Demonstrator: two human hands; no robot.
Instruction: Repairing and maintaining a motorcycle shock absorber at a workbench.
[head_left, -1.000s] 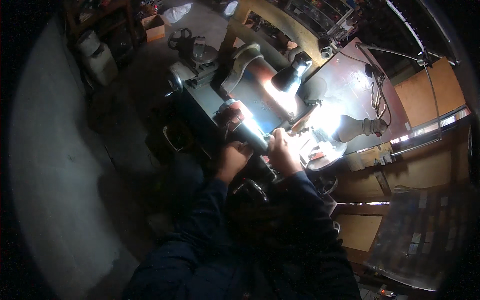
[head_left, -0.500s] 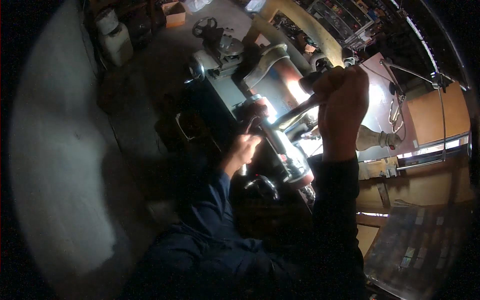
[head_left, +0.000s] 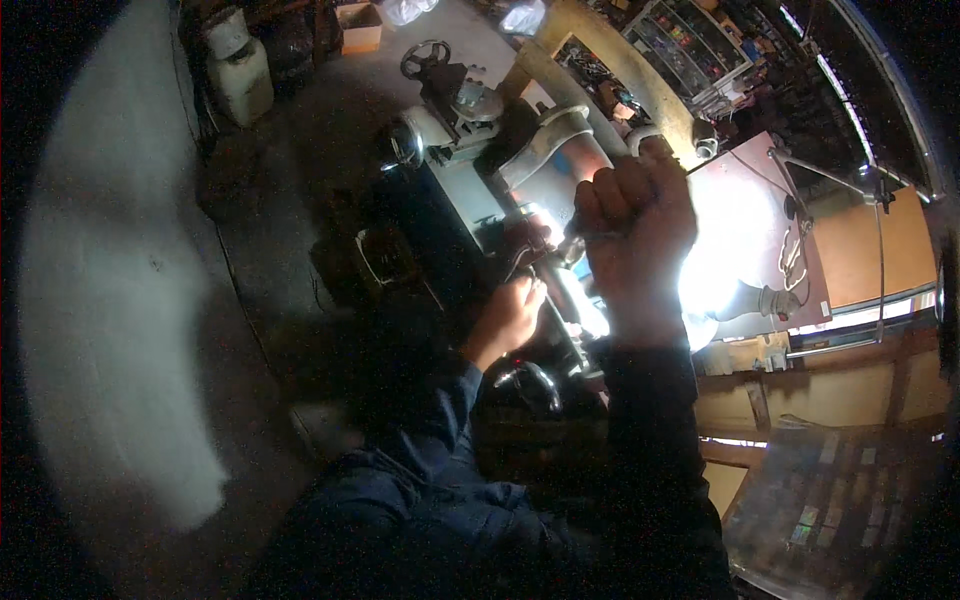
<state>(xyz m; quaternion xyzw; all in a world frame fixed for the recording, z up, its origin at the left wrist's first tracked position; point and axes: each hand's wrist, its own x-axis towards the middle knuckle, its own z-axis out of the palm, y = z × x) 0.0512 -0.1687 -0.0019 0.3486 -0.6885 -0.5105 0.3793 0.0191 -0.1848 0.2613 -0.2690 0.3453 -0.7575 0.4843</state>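
Over the machine, I have my right hand clenched round a metal tool, its rounded end near the brightly lit metal cylinder. My left hand curls just left of that cylinder; whether it grasps anything, I cannot tell.

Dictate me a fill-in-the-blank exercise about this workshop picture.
Vertically, the bare left hand appears ____ than the bare right hand. 
In the picture, the flat, tan, rectangular board lies to the ____ of both hands. 
The pale, jug-shaped container stands to the ____ of the brown cardboard box.

Missing words: lower; right; left.
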